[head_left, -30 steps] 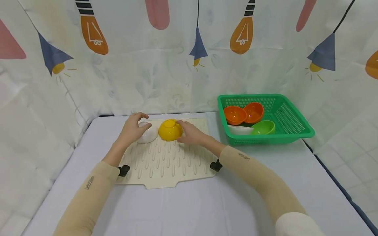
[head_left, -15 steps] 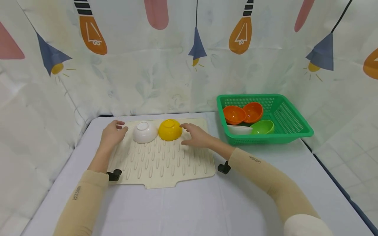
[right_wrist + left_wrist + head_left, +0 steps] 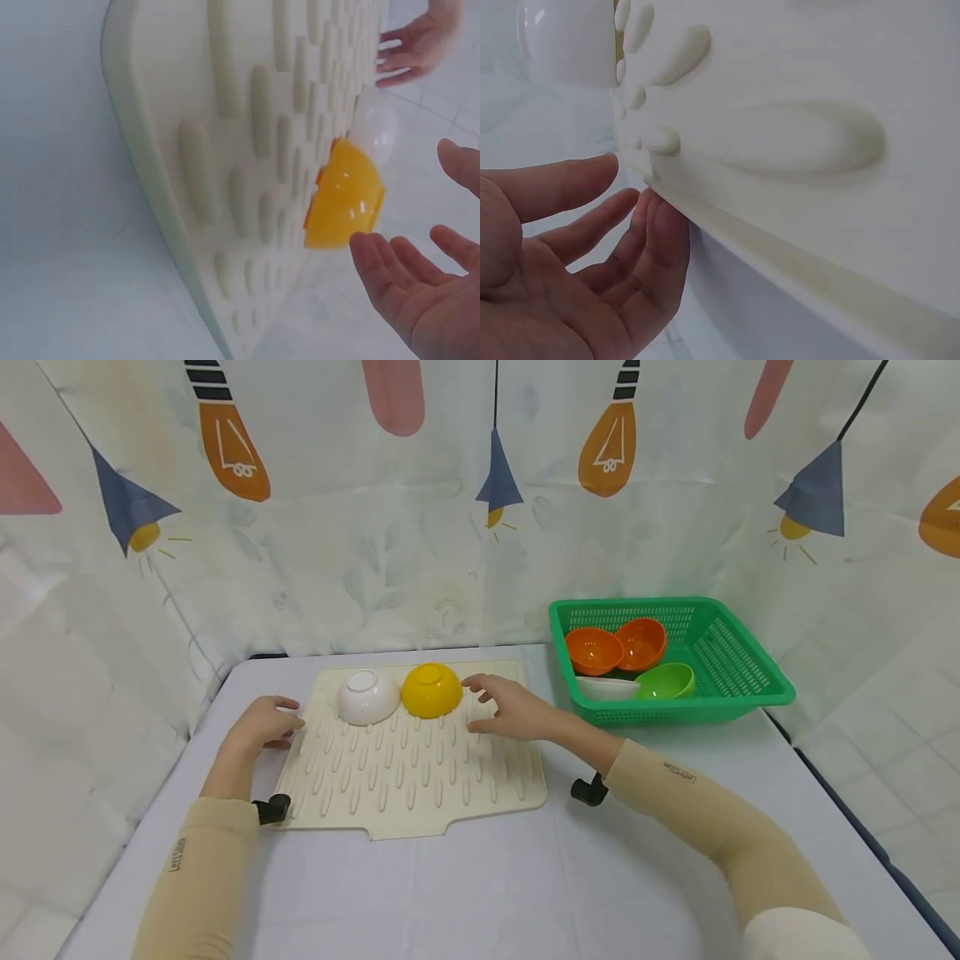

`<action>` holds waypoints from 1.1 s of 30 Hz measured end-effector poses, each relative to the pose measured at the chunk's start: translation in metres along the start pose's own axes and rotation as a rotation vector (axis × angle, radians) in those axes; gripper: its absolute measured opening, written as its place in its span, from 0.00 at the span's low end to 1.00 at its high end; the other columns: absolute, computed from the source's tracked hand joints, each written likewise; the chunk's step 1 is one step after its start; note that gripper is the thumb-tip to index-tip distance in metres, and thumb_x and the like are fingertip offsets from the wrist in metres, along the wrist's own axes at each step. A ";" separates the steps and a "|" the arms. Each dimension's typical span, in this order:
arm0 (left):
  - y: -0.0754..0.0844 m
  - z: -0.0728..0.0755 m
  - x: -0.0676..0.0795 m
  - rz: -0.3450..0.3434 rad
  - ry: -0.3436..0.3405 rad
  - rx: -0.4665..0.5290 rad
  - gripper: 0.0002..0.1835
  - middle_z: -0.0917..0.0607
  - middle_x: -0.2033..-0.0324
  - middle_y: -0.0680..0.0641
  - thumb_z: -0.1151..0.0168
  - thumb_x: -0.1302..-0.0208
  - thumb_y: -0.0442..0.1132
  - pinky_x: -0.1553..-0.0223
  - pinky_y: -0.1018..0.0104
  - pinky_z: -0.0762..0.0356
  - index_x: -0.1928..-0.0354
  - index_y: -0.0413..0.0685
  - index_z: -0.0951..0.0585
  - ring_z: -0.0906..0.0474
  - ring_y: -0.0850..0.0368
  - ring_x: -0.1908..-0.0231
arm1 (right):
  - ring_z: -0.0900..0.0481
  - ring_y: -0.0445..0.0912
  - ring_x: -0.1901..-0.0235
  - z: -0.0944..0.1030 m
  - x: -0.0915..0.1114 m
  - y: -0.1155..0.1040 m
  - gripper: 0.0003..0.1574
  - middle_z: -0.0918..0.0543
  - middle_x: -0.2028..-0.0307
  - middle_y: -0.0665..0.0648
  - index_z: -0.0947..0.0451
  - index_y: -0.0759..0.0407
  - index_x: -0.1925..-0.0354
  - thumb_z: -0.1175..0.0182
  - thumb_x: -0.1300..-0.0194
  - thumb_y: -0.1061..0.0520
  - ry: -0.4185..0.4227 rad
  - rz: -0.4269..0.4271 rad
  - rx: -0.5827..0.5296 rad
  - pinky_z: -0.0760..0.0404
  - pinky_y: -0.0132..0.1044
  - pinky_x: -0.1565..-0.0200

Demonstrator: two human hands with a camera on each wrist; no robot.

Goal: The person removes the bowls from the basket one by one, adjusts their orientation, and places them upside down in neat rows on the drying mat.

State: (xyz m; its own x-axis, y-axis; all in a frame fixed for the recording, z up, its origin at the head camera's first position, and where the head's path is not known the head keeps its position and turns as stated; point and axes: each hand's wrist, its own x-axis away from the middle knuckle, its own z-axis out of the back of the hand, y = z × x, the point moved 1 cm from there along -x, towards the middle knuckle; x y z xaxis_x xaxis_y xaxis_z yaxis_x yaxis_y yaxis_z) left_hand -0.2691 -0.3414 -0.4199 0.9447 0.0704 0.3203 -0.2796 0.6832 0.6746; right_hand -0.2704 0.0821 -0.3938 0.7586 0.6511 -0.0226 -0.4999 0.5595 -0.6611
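Observation:
A white bowl (image 3: 368, 697) and a yellow bowl (image 3: 432, 691) stand side by side, upside down, on a cream ridged drainer board (image 3: 420, 777). My left hand (image 3: 264, 724) is at the board's left edge. In the left wrist view its fingertips (image 3: 667, 221) meet that edge, the thumb held apart; whether they press on it I cannot tell. To the right of the yellow bowl hovers my right hand (image 3: 517, 708), holding nothing. The right wrist view has its fingers (image 3: 375, 262) spread loosely near the yellow bowl, with a small gap in the head view.
A green plastic basket (image 3: 750, 702) at the back right contains two orange bowls (image 3: 641, 643), a light green bowl (image 3: 667, 681) and a white bowl (image 3: 606, 688). A white cloth (image 3: 480, 893) covers the table. Behind it hangs a patterned curtain (image 3: 420, 543).
My left hand has left the white bowl and come down leftward to the board's edge. My right hand has drawn back slightly from the yellow bowl. Both bowls stay put.

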 end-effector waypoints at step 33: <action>-0.013 0.001 -0.012 -0.054 -0.081 0.044 0.35 0.26 0.47 0.29 0.41 0.42 0.21 0.67 0.64 0.16 0.31 0.23 0.36 0.21 0.55 0.64 | 0.22 0.56 0.43 0.106 0.065 0.027 0.29 0.20 0.41 0.59 0.24 0.60 0.37 0.31 0.31 0.51 0.212 -0.149 0.038 0.21 0.50 0.43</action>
State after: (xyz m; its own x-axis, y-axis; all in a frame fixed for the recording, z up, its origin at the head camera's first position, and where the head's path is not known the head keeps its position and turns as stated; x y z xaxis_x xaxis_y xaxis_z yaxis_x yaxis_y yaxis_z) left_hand -0.2771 -0.3522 -0.4318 0.9423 -0.0256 0.3337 -0.2374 0.6517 0.7204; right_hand -0.2786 0.1941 -0.3341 0.8936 0.4405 -0.0865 -0.3886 0.6625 -0.6404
